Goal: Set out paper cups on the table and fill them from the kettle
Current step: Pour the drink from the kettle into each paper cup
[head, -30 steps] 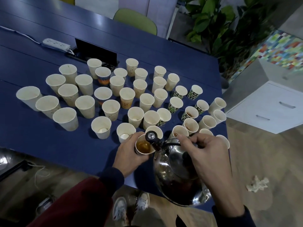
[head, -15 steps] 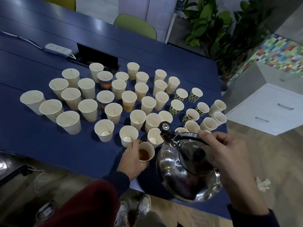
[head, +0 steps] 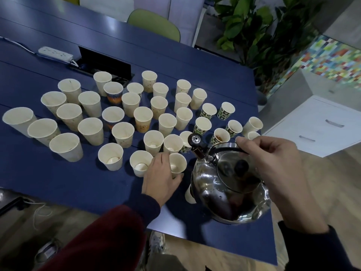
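Across a dark blue table (head: 58, 182), dozens of paper cups (head: 90, 130) stand upright in loose rows, open ends up. Most are plain cream. Several toward the right are printed in green and black (head: 209, 110), and one mid-table has an orange swirl (head: 142, 124). Several cups in the near rows hold something pale at the bottom; what it is cannot be told. One printed cup (head: 221, 134) just beyond the kettle holds brown liquid.

At the near edge, the left hand (head: 162, 178), in a dark cuff and red sleeve (head: 101, 237), wraps the front cup (head: 177, 165), with fingers on its left side and thumb on its right.

Just right of it, the right hand (head: 273, 169) curls round the black handle (head: 224, 149) of a shiny steel kettle (head: 220, 192), held over the near right part of the table. Its spout (head: 195, 140) points away, toward the cups. Another cup (head: 189, 195) peeks out, mostly hidden, from behind the kettle's left side.

On the far left lies a white power strip (head: 54, 52). Beyond the table are a green chair (head: 154, 24), a leafy plant (head: 254, 26) and, at right, a white drawer cabinet (head: 320, 124).
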